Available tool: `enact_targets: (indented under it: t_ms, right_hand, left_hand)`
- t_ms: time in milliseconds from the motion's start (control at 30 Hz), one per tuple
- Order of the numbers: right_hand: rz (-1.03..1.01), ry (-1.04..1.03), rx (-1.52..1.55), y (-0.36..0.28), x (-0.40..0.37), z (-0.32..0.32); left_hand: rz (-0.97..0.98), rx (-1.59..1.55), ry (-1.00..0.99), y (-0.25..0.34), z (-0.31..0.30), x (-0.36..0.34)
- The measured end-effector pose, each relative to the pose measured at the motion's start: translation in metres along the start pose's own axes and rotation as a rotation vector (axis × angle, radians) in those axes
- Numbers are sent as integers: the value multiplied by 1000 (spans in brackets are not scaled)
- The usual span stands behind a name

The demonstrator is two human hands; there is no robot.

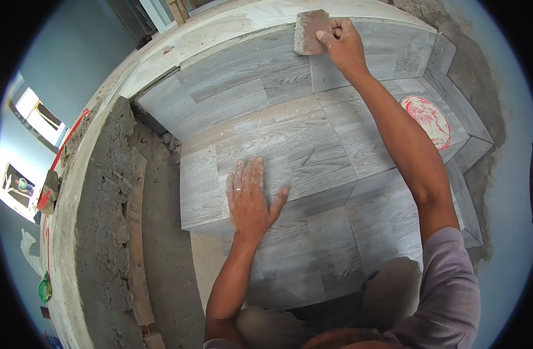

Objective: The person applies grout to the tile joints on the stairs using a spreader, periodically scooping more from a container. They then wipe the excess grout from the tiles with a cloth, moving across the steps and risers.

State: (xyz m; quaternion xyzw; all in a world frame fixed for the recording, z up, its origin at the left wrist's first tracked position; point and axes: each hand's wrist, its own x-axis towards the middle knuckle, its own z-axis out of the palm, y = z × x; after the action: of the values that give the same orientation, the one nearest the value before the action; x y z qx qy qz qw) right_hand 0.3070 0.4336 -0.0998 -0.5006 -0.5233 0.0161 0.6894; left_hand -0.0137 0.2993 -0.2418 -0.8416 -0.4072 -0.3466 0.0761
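Brown scraper [309, 32] in right hand [343, 45]

Well to the left of the fingers [247, 174] of the left hand [249, 200], a rough band of grey mortar [106, 192] ran along the edge. A narrow wooden strip [137, 232] lay just beside it on bare screed [167, 256]. Further left, a red-and-grey tool [48, 195] rested on the pale ledge [65, 232], with a green object [44, 289] lower down. Right of and below the fingers [330, 35] of the right hand [343, 46] lay a round red-and-white printed thing [429, 119]. Beyond it, crumbly mortar [482, 75] lined the outer edge.
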Motion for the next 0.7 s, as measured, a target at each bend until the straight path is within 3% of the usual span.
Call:
enact_targets:
  t_ms: [133,200,233,333,433,533,700]
  right_hand:
    - [-209,-46,-204,-18,19,-10]
    - [-922,-154,-589,-37,41,-15]
    - [-918,-164,-590,-50,47,-14]
    - [-874,-525,-780,-81,67,-2]
    - [-965,-568,-854,-90,73,11]
    - [-890,-628,-867,-98,73,21]
    - [-937,-567,-865,-93,77,28]
  left_hand:
    - [-6,11,-11,-1,-2,0]
    - [-10,11,-19,0,-2,1]
    - [-17,6,-25,0,-1,0]
    - [-5,2,-7,0,0,0]
    - [-9,13,-12,-1,-1,0]
    - [-2,-19,4,-1,-1,-1]
    - [-8,-10,-6,-1,-2,0]
